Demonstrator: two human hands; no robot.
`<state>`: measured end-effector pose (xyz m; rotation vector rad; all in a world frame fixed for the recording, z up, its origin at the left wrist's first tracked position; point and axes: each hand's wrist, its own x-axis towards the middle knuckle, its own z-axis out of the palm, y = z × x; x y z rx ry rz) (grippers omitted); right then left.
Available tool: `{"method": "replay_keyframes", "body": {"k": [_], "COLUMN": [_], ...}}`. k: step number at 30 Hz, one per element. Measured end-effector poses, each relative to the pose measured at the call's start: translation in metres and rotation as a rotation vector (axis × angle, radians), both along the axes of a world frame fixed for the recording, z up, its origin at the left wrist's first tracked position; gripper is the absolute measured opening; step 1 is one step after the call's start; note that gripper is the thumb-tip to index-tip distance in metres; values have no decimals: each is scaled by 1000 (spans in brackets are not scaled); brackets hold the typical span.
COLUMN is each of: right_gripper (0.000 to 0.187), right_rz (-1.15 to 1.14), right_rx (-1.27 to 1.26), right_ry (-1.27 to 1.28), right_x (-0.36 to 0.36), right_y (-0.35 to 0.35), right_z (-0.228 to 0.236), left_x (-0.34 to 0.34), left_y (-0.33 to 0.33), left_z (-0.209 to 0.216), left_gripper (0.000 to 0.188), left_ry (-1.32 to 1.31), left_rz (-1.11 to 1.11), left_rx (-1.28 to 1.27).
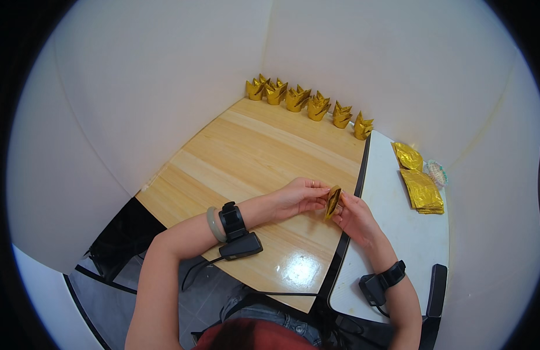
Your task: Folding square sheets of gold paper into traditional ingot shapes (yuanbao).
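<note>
Between my two hands, above the right edge of the wooden table (235, 157), is a small folded piece of gold foil paper (333, 202). My left hand (302, 197) pinches its left side with thumb and fingertips. On the other side, the fingers of my right hand (356, 217) close on it, some of them hidden behind the foil. The piece is held upright, with a dark opening or fold facing me. Several finished-looking gold foil crowns (297, 98) with pointed tops stand in a row along the far wall.
On the white table (363, 274) at the right lie a stack of flat gold foil pieces (422, 189) and another gold piece (407, 155). A pale beaded, round item (437, 173) sits beside them. White walls enclose the tables. Cables run from the black wrist devices (241, 245).
</note>
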<state>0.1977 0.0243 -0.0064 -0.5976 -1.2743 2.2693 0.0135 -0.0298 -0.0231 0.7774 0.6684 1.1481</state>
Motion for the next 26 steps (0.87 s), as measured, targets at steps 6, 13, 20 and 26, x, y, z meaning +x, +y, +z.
{"method": "replay_keyframes", "body": {"k": [6,13,20,26], "right_gripper": [27,29,22,19], "right_rz": [-7,-12,-45,110], "right_rx": [-2,-5,56,90], "right_ry": [57,37,-195,-291], "right_x": [5,4,6,4], "right_y": [7,2,2,6], "right_z": [-6,5,11,7], "left_x": [-5,-3,2,-18], "left_y": [0,-2,-14,-18], "left_z": [-1,2,28,34], "left_gripper": [19,20,31,34], "left_ry": [-50,36,914,1579], "left_rz": [1,14,496,93], "left_rx": [-20,6,955,1216]}}
